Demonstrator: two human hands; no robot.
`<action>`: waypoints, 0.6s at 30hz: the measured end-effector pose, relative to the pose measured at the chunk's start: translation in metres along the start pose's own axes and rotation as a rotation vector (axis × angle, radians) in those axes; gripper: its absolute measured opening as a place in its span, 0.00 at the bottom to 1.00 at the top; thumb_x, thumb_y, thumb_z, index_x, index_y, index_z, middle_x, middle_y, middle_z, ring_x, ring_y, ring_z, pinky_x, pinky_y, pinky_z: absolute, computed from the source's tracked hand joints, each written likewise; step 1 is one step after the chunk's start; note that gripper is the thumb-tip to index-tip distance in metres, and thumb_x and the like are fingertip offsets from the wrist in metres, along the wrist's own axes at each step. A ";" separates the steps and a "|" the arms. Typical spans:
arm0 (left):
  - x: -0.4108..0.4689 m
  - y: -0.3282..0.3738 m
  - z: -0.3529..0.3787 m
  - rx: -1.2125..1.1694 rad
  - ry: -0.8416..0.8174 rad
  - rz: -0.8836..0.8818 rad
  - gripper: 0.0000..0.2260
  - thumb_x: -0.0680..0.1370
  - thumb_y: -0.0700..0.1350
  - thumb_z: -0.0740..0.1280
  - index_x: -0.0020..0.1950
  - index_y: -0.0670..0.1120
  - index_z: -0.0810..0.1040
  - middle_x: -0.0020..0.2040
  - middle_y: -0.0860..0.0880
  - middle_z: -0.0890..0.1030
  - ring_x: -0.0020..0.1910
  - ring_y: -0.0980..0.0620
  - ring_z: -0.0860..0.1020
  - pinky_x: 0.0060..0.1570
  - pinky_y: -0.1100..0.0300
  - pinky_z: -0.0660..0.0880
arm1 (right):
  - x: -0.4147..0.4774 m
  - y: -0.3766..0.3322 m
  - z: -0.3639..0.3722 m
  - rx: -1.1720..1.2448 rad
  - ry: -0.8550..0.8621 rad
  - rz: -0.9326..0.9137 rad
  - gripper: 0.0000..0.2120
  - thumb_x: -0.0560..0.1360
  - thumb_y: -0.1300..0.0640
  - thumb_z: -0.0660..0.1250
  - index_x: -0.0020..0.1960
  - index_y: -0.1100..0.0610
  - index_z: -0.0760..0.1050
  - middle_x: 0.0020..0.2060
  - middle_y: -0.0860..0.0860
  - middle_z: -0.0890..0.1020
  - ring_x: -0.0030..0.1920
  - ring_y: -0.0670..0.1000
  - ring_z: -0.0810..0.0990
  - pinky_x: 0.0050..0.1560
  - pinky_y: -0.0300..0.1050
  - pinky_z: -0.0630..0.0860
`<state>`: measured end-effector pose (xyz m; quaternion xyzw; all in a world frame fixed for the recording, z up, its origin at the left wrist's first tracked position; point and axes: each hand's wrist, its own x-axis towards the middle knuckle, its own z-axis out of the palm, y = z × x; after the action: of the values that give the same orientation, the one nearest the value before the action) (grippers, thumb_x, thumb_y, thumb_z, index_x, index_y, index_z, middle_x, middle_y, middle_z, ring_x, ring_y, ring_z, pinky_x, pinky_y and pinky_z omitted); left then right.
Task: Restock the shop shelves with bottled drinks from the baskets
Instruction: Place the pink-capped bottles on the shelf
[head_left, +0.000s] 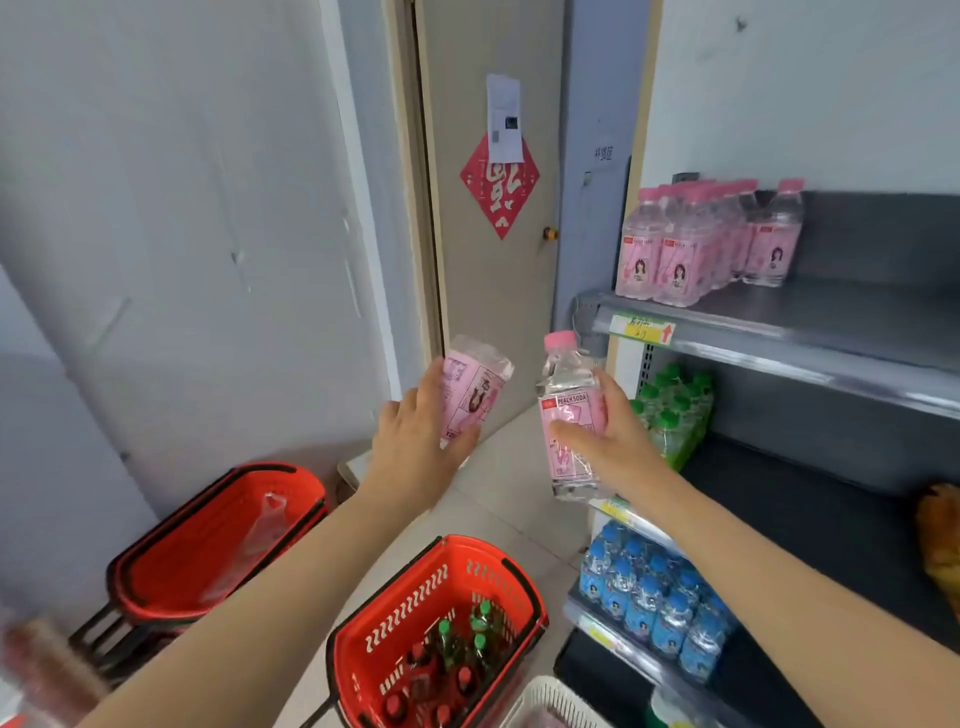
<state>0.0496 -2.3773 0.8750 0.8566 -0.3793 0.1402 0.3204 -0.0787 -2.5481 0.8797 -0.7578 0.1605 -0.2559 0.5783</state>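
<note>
The right hand (610, 441) is gripping a pink-capped bottle (569, 415) labelled "PEACH SODA"; the left hand (415, 447) is gripping a pink-labelled second bottle (475, 392).

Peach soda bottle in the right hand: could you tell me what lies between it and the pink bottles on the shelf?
In the head view, only the front rail of the shelf and its yellow price tag lie between them.

Pink-capped peach soda bottle (569, 387) upright, second pink bottle (478, 384) base-up, both aloft near pink-stocked top shelf (831, 312).
</note>
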 end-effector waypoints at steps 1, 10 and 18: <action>0.003 0.003 -0.004 0.036 0.028 0.015 0.38 0.72 0.66 0.53 0.76 0.46 0.53 0.63 0.44 0.74 0.55 0.41 0.72 0.57 0.49 0.66 | 0.000 -0.005 -0.001 -0.038 0.005 -0.044 0.26 0.72 0.62 0.70 0.65 0.47 0.66 0.50 0.45 0.81 0.47 0.42 0.82 0.46 0.43 0.79; 0.041 0.031 -0.023 0.114 0.124 0.242 0.32 0.76 0.53 0.65 0.74 0.39 0.59 0.60 0.38 0.75 0.49 0.36 0.73 0.51 0.44 0.69 | 0.005 -0.038 -0.025 -0.102 0.201 -0.182 0.26 0.72 0.63 0.71 0.58 0.39 0.63 0.52 0.47 0.80 0.46 0.40 0.80 0.42 0.35 0.77; 0.082 0.087 -0.011 0.072 0.103 0.338 0.33 0.76 0.57 0.60 0.75 0.40 0.57 0.63 0.40 0.74 0.55 0.38 0.73 0.59 0.47 0.65 | 0.040 -0.042 -0.089 -0.211 0.365 -0.185 0.42 0.68 0.55 0.74 0.74 0.44 0.53 0.64 0.48 0.72 0.62 0.49 0.74 0.63 0.54 0.73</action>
<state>0.0404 -2.4601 0.9612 0.7832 -0.4957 0.2493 0.2806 -0.0996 -2.6288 0.9454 -0.7665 0.2184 -0.4226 0.4315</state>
